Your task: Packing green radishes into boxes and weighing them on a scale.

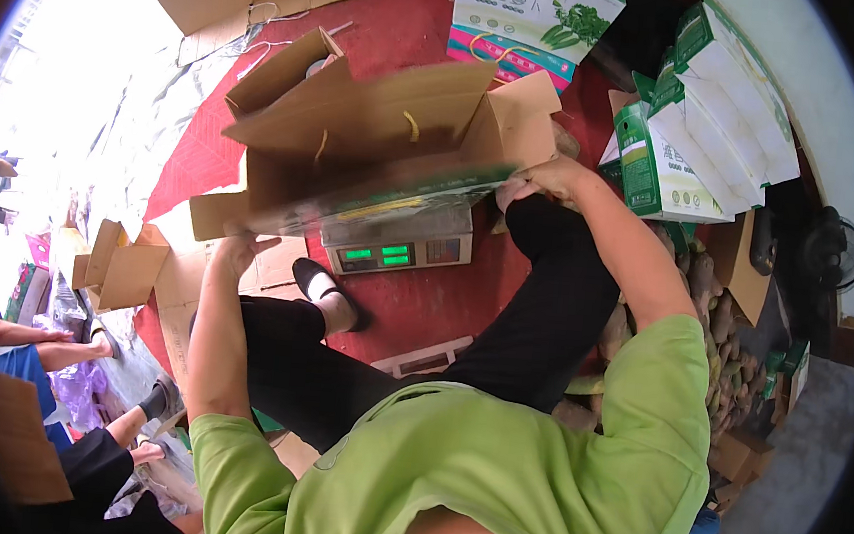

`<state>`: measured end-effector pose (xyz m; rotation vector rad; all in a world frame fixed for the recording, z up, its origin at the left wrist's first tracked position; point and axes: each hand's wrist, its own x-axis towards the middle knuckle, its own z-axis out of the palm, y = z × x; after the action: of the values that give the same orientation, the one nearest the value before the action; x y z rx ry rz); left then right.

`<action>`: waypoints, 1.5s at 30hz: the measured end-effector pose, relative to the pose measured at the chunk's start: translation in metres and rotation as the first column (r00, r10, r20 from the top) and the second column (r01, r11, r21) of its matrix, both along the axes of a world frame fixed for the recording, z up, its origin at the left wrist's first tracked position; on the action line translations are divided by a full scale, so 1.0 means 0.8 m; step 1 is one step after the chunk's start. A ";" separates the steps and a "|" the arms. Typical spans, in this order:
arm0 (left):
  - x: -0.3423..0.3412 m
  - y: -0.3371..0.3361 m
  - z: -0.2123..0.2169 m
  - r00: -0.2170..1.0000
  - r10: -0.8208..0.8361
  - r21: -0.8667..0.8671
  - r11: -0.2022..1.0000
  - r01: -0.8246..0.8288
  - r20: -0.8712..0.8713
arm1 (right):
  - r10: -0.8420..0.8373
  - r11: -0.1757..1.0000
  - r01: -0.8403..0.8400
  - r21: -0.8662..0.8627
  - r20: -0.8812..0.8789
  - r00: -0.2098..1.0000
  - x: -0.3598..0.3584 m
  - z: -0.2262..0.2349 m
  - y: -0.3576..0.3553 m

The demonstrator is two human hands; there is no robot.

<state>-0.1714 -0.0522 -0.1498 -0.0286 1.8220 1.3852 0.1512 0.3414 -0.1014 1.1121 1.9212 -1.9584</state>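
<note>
Nearby, at six o'clock, a lime-green shirt (493, 453) fills the view, with black trousers (543, 316) spread toward ten and two. Between the legs lies a white plastic frame (425, 358) on a red mat (403, 315). Just beyond, near the dial's centre, sits an electronic scale (395, 257) with green-lit displays. An open cardboard carton (378, 123) with yellow cord handles, blurred, tilts at eleven o'clock, partly hiding the scale; whether it rests there I cannot tell. At nine, the left hand (238, 252) touches its near left corner, and I cannot tell whether the fingers grip. At one, the right hand (554, 180) has its fingers clamped on the right corner. Root vegetables (718, 330) pile up toward three. Farther off, green-and-white boxes (691, 157) lean together at two, and a pink carton (514, 57) sits just past twelve.
</note>
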 end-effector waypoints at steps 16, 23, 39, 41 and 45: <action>0.119 0.042 0.199 -0.102 -0.610 -0.618 0.776 0.123 -0.786 | -0.471 0.876 0.481 0.032 -0.159 0.868 0.175 -0.018 0.028; 0.152 0.104 0.187 0.082 -0.714 -0.650 0.673 0.352 -0.695 | -0.552 0.806 0.485 0.338 0.135 0.823 0.368 -0.168 -0.032; 0.168 0.094 0.157 -0.149 -0.647 -0.662 0.708 0.246 -0.748 | -0.672 0.673 0.071 0.737 0.568 0.475 0.493 -0.259 -0.100; 0.174 0.104 0.156 -0.139 -0.652 -0.664 0.707 0.244 -0.745 | -0.639 0.697 0.102 0.710 0.550 0.538 0.508 -0.274 -0.093; 0.178 0.102 0.164 -0.089 -0.688 -0.689 0.696 0.202 -0.720 | -0.618 0.772 0.108 0.626 0.701 0.357 0.472 -0.254 -0.084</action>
<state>-0.0287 0.0295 -0.0182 1.6663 2.6919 0.2811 0.5287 0.2745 -0.3050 2.3028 1.5330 -0.5300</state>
